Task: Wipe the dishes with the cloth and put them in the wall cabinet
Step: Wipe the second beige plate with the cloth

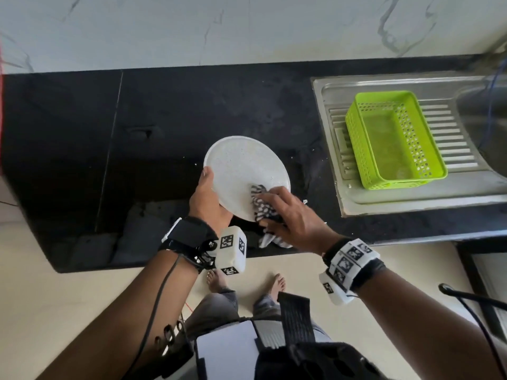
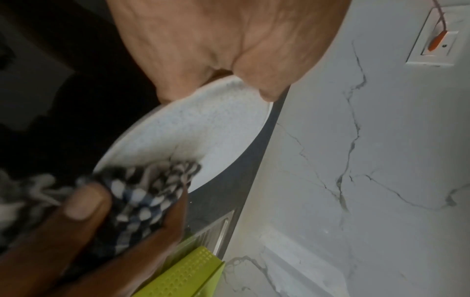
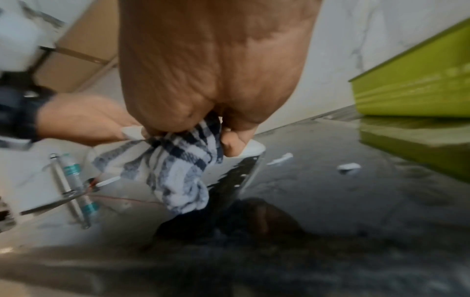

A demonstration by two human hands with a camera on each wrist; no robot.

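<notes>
Wiping under way: left hand grips plate at its 8 o'clock rim, right hand pinching checked cloth at 5 o'clock; cabinet next.

- The head view is taken from above, facing steeply down over the dark surface, with the marble wall at the far edge and the floor near.
- The left wrist view is taken very close along the left hand, facing right toward the green basket and the wall.
- The right wrist view is taken low over the surface, close behind the right hand, facing left.
- The plate, the cloth and the basket are shared by all three views.
</notes>
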